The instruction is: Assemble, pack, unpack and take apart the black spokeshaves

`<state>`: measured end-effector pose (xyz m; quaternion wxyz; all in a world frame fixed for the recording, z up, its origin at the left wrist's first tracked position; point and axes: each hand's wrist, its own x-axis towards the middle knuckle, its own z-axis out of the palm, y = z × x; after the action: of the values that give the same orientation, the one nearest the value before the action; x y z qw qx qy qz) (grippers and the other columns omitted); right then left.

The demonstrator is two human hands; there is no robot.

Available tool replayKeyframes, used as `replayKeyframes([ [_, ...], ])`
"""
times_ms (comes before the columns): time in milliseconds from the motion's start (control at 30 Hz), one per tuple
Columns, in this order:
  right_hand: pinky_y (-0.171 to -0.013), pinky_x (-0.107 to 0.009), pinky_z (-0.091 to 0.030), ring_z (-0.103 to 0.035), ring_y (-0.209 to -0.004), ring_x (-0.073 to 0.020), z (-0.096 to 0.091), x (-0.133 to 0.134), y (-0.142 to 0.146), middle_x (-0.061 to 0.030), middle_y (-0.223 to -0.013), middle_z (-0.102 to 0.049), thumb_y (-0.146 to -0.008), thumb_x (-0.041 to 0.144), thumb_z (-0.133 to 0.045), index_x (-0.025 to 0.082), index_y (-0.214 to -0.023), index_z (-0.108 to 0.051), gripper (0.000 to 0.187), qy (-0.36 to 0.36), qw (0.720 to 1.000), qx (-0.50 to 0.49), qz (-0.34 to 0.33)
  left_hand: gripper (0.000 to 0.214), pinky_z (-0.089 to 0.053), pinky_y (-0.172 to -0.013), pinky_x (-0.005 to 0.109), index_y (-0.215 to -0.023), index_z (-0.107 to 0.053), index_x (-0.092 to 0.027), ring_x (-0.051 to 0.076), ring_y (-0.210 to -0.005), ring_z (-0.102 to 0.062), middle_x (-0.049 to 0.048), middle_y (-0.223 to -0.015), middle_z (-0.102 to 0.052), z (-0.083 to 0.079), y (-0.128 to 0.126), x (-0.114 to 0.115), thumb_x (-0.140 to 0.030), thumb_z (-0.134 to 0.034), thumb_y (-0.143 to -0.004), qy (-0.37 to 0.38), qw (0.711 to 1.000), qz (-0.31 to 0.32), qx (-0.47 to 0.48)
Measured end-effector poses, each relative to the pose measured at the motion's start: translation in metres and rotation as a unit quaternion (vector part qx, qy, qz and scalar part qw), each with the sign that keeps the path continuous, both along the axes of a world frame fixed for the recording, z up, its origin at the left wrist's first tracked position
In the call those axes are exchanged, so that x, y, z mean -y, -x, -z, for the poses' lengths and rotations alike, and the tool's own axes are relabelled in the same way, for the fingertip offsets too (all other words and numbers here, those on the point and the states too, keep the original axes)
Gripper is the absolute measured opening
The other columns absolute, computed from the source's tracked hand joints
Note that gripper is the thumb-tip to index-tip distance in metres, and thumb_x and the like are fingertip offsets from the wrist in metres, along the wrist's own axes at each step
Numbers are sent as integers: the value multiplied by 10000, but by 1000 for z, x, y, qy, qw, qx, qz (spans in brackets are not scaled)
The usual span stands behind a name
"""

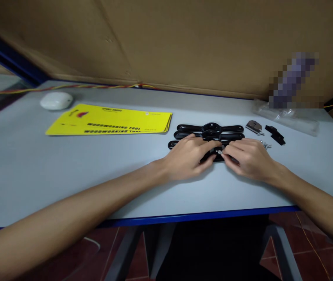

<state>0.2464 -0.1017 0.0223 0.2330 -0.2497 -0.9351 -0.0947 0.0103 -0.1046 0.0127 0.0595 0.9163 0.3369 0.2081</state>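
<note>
Several black spokeshaves (210, 127) lie side by side on the table, the nearer ones partly hidden by my hands. My left hand (187, 157) is closed around the middle of the nearest spokeshave (218, 157). With thumb and forefinger, my right hand (250, 158) pinches a small silver screw (219, 152) at that spokeshave's centre. Just past my right hand are small silver screws (266, 146), metal blades (253, 126) and black cap pieces (275, 135).
Yellow printed cards (110, 119) are stacked at the left, near a white rounded object (56, 100). Clear plastic bags (289, 119) lie at the back right, below a blurred-out patch. A cardboard wall (166, 47) and a red-yellow wire (96, 86) run along the back.
</note>
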Motion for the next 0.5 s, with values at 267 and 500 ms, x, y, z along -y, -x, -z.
replayKeyframes([
  [267,-627,-323,-361,-518,-601,-146,-3,0,-1,-9,-672,-650,-986,143,-521,188,-776,-646,248,48,998,-22,-19,443,-537,-745,414,-1289,-703,-133,253,-756,-703,71,-797,-731,0,0,0,-332,-430,-1004,3,1000,-1,-5],
  [500,-640,-320,-388,-541,-613,-147,-4,-1,-1,-18,-689,-670,-1002,176,-537,171,-793,-663,244,64,997,-28,-28,463,-544,-763,423,-1307,-699,-121,241,-695,-672,39,-712,-682,0,0,1,-346,-450,-988,4,1000,6,-2],
])
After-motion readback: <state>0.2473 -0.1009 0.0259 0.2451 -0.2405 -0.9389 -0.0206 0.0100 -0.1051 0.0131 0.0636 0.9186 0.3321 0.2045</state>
